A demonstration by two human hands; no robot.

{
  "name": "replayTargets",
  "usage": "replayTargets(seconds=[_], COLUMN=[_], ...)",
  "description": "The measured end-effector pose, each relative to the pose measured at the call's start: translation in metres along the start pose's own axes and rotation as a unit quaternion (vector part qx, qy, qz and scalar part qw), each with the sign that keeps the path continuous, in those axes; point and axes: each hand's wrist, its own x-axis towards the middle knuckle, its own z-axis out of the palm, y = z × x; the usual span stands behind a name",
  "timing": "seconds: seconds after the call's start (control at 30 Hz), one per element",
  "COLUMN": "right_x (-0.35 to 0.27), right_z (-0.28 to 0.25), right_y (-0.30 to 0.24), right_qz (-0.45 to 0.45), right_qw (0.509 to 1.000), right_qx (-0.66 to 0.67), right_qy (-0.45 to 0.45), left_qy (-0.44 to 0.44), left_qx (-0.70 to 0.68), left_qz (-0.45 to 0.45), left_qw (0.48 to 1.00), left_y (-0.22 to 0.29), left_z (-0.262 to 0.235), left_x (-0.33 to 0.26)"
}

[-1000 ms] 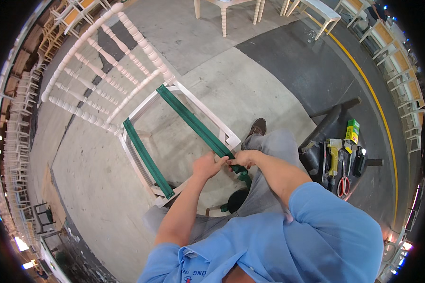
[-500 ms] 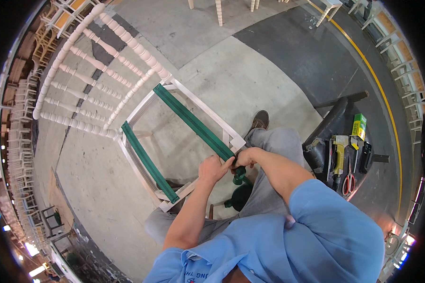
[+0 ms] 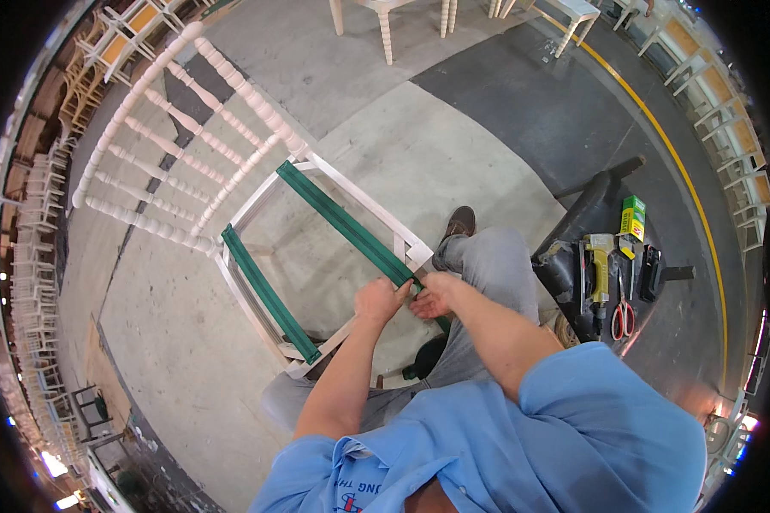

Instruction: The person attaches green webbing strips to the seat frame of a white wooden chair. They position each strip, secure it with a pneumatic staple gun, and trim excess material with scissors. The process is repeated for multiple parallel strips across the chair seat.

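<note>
A white chair frame with a turned-spindle back (image 3: 188,128) rests tilted by my legs, its seat opening uncovered. Two green webbing straps cross that opening: a left strap (image 3: 269,291) and a right strap (image 3: 342,218). At the front rail, my left hand (image 3: 380,299) is closed on the near end of the right strap, thumb pressed on top. Beside it, my right hand (image 3: 436,296) has curled fingers, with the fingertips at the same strap end. Part of the strap's loose length hangs below my right hand, mostly hidden.
On my right, a worn dark stool (image 3: 565,248) carries a yellow-handled staple gun (image 3: 600,269), red-handled scissors (image 3: 623,318), a green-and-yellow box (image 3: 633,218) and a black tool (image 3: 650,272). Chairs line both sides; a white chair (image 3: 385,10) stands ahead.
My right hand has turned, showing more of its palm and fingers at the strap end. The green roll below it has dropped mostly out of sight. The view has shifted slightly.
</note>
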Motion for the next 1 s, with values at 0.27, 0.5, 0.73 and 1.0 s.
replayTargets(seconds=[0.27, 0.5, 0.73, 1.0], right_x=[0.021, 0.066, 0.113, 0.154], right_z=[0.02, 0.021, 0.005, 0.004], right_y=[0.014, -0.017, -0.03, -0.032], right_qz=[-0.024, -0.09, -0.121, -0.114], right_qw=[0.922, 0.828, 0.798, 0.815], right_qx=[0.379, 0.553, 0.59, 0.568], right_qy=[-0.073, 0.015, 0.037, -0.021], left_qy=[0.007, 0.047, -0.005, 0.024], left_qx=[-0.012, 0.007, -0.002, -0.115], left_qz=[0.008, 0.027, 0.028, 0.077], left_qw=[1.0, 0.999, 1.0, 0.99], left_y=[0.008, 0.005, 0.003, -0.007], left_z=[-0.001, 0.008, 0.004, 0.007], left_x=[-0.002, 0.008, 0.007, 0.008])
